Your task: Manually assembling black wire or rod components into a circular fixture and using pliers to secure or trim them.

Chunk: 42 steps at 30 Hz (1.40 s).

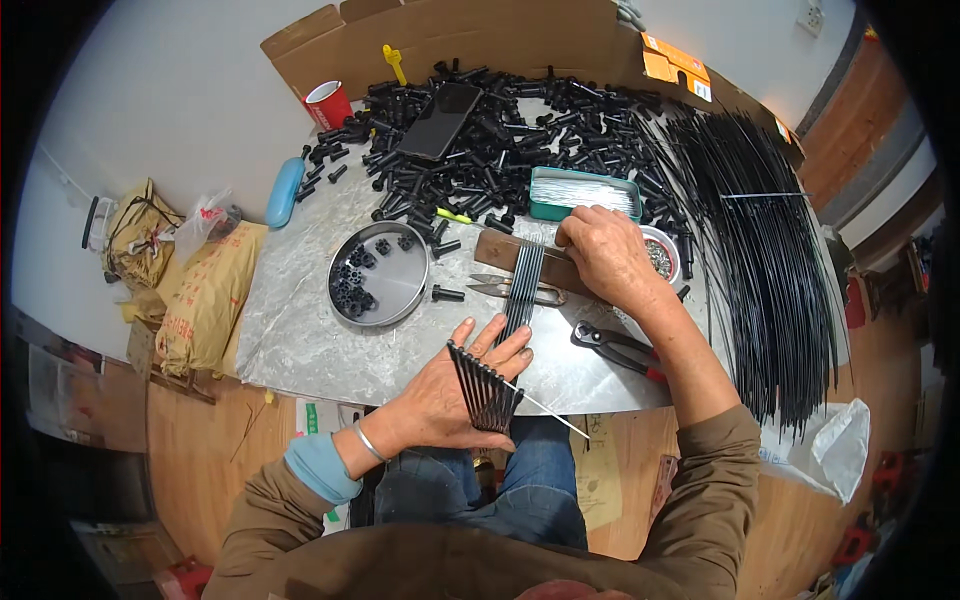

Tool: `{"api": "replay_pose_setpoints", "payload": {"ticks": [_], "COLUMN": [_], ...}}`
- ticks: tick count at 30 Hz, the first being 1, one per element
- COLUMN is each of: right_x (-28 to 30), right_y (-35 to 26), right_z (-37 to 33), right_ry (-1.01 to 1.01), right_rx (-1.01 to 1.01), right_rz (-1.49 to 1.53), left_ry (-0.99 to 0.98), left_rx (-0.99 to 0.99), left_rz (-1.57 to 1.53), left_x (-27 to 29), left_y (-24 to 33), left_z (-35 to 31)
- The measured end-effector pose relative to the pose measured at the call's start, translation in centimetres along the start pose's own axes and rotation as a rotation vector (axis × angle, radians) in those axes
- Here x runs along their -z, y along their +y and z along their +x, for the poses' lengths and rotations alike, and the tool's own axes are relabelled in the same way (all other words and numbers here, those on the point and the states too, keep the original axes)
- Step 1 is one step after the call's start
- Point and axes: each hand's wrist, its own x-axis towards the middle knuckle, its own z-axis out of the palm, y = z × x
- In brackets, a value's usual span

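Observation:
A flat row of thin black rods (524,285) runs from a brown wooden block (497,249) toward me. My left hand (440,396) holds the near part of this row, its fingers laid across the rods and its thumb by their near end. There the rods fan out into a slanted edge, and a thin white stick (555,415) pokes out to the right. My right hand (612,255) is over the block's right part, fingers bent and closed. What they hold, if anything, is hidden. Just beyond that hand sits a green tin (548,211) of thin white sticks.
Scissors (488,290) and pliers (600,340) lie near the rods. A round metal dish (400,290) holds small black parts. Black bolt-like pieces (510,135) are heaped behind, under a phone (440,122). Long black rods (765,270) cover the right side; a red cup (328,104) stands far left.

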Motion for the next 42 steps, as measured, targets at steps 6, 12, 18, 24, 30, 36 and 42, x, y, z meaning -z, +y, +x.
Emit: {"api": "replay_pose_setpoints", "payload": {"ticks": [6, 12, 18, 24, 30, 36, 42], "right_x": [0.0, -0.5, 0.1, 0.0, -0.5, 0.5, 0.1], "right_y": [-0.1, -0.2, -0.3, -0.5, -1.3, -0.5, 0.1], "right_z": [0.4, 0.8, 1.4, 1.7, 1.7, 0.7, 2.5], "right_ry": [-0.079, -0.045, -0.094, -0.17, -0.015, -0.166, 0.071], "right_rx": [0.01, -0.005, -0.021, -0.256, -0.265, -0.206, -0.241], "right_rz": [-0.005, 0.044, 0.126, 0.381, 0.412, 0.17, 0.133], "left_ry": [0.02, 0.023, 0.007, -0.011, 0.041, 0.009, 0.044], "left_rx": [-0.003, 0.002, -0.019, -0.012, -0.001, -0.025, -0.037], "left_rz": [-0.008, -0.006, 0.005, 0.016, 0.001, 0.027, 0.046], "left_x": [0.3, 0.1, -0.1, 0.0, -0.1, -0.1, -0.3], "left_y": [0.1, -0.1, -0.4, -0.3, -0.2, -0.2, -0.1], "left_z": [-0.2, -0.4, -0.4, -0.4, -0.5, -0.6, -0.9]}}
